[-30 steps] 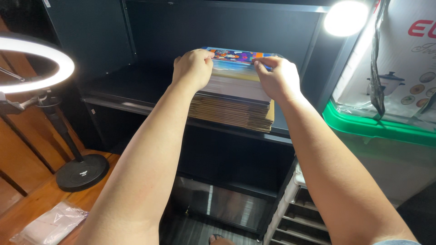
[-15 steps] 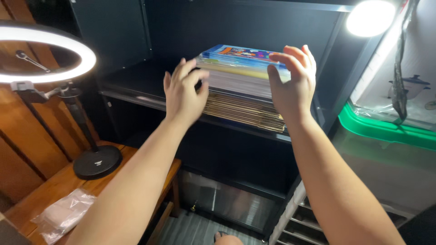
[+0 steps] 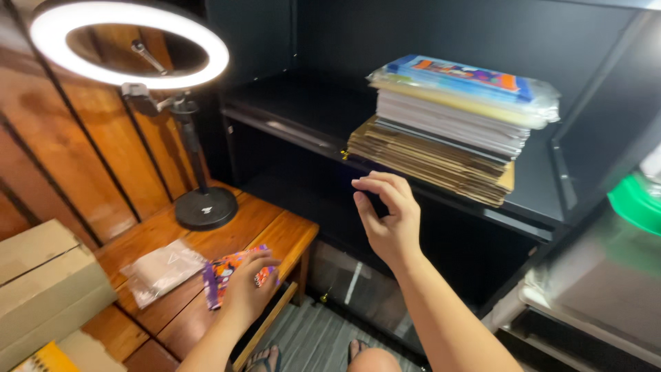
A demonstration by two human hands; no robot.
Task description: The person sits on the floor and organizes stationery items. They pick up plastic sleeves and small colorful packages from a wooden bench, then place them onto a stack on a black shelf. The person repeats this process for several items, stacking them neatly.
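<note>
Stack of books (image 3: 454, 124): on black shelf (image 3: 303, 110) at front edge, both hands now off it. Right hand (image 3: 389, 217): lowered, fingers loosely spread, empty. Left hand (image 3: 248, 289): dropped to wooden table (image 3: 172, 231) edge, apparently gripping colourful packet (image 3: 224, 275).

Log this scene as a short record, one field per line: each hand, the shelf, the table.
left hand: left hand rests on a colourful packet lying on the wooden table
right hand: right hand open in the air, holding nothing, below the stack of booklets
shelf: black shelf carries the stack at its front edge
table: also bears a lit ring light on a round base and a clear plastic bag
</note>
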